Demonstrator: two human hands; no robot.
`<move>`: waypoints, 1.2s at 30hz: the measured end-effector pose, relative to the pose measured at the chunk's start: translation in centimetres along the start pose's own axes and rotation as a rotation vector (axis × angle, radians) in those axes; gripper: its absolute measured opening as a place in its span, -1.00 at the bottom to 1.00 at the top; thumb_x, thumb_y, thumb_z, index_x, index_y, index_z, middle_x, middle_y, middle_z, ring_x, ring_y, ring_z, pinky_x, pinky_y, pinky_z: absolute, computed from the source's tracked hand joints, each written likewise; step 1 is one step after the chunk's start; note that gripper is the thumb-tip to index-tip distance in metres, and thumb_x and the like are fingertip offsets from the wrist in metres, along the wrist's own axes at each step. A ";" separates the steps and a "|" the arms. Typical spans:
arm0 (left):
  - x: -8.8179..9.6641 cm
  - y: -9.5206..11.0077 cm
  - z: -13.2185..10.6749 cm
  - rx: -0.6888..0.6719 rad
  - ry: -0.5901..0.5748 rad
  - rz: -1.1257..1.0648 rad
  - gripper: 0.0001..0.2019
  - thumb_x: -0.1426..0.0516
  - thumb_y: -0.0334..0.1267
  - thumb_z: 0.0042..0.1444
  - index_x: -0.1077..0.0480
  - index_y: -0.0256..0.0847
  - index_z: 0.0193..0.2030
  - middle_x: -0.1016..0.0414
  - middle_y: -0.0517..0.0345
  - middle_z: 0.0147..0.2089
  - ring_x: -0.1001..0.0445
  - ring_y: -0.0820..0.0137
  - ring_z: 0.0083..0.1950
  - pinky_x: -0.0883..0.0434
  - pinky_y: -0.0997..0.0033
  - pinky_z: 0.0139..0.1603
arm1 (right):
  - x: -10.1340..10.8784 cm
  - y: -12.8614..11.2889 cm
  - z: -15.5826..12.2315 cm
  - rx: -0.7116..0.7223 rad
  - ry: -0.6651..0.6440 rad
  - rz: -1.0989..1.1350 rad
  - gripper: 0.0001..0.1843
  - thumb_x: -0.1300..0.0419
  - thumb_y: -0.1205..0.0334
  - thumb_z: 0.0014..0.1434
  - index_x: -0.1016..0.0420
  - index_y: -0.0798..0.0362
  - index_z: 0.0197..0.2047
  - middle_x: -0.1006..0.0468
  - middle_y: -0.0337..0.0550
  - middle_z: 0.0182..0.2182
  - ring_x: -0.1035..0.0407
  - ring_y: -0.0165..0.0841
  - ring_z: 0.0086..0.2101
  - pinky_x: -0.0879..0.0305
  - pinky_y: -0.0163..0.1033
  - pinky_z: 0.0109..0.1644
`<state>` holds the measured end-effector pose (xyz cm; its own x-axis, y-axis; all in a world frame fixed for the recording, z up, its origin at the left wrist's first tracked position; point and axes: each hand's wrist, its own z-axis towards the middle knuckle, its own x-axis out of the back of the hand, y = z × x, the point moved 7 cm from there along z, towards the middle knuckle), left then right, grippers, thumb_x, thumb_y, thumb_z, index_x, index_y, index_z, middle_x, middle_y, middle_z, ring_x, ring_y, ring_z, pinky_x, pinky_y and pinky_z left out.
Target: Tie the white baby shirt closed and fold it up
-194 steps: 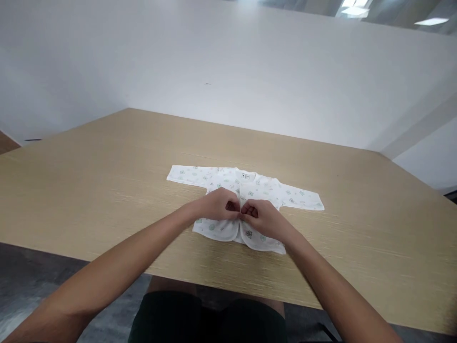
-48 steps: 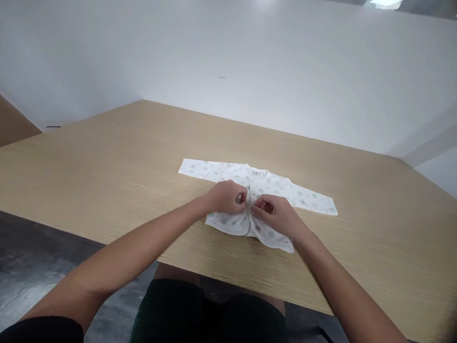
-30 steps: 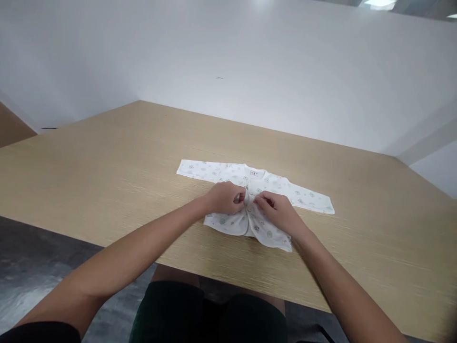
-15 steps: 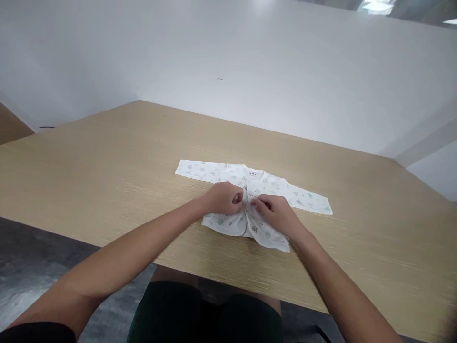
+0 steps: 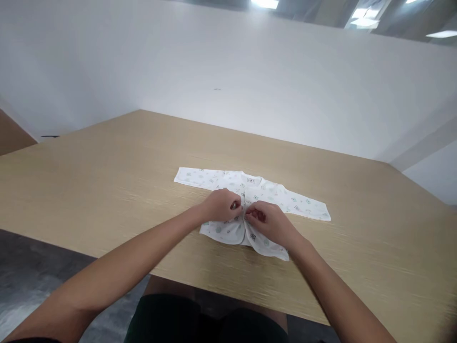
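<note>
A small white baby shirt (image 5: 230, 232) with a light animal print lies spread on the table, its sleeves stretched out to both sides and its collar away from me. My left hand (image 5: 224, 205) pinches the left edge of its front opening, about halfway down. Close beside it, my right hand (image 5: 266, 216) has thumb and fingers closed on the right front edge. Both sets of fingertips nearly meet at the middle of the shirt. Whatever button or snap lies between them is hidden by the fingers. Below the hands, the two front edges curve apart at the hem.
The light wooden table (image 5: 107, 157) reaches to a white partition (image 5: 228, 62) at the back and sides. Its front edge runs just above my lap. Ceiling lights (image 5: 364, 19) show over the partition.
My right hand has moved slightly left, bringing the right front edge closer to my left hand. My left hand keeps its pinch. The camera view has tilted up a little.
</note>
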<state>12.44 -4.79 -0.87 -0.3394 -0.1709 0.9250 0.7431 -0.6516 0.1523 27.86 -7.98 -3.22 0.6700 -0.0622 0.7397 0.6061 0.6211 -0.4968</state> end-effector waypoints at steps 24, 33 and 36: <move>-0.3 1.0 -0.3 -0.011 -0.078 0.146 -0.82 -0.11 -0.16 0.23 -0.47 -0.18 -0.29 -0.56 0.16 -0.34 -0.42 0.35 -0.30 -0.13 0.35 -0.31 | -0.6 0.1 -0.1 0.101 -0.005 0.059 -0.93 -0.24 0.29 0.32 -0.56 0.00 -0.14 -0.51 -0.21 -0.25 -0.36 -0.39 -0.27 -0.26 -0.22 -0.18; -0.8 1.1 -0.3 -0.052 -0.118 0.114 -0.81 -0.11 -0.14 0.25 -0.47 -0.17 -0.25 -0.58 0.16 -0.29 -0.46 0.35 -0.27 -0.14 0.37 -0.30 | -0.6 -0.2 -0.1 0.124 0.008 0.060 -0.97 -0.25 0.35 0.29 -0.51 0.05 -0.23 -0.49 -0.24 -0.28 -0.33 -0.42 -0.30 -0.24 -0.24 -0.20; -0.9 1.0 -0.3 -0.056 -0.103 0.105 -0.81 -0.11 -0.13 0.23 -0.45 -0.16 -0.27 -0.57 0.18 -0.31 -0.44 0.36 -0.29 -0.13 0.36 -0.31 | -0.5 -0.3 -0.1 0.131 0.001 0.066 -0.96 -0.24 0.34 0.31 -0.53 0.04 -0.21 -0.51 -0.24 -0.27 -0.34 -0.41 -0.28 -0.25 -0.24 -0.17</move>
<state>13.30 -5.51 -1.63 -0.1985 -0.1654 0.9660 0.7370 -0.6750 0.0358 27.43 -8.19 -3.48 0.7073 -0.0185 0.7067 0.4995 0.7205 -0.4811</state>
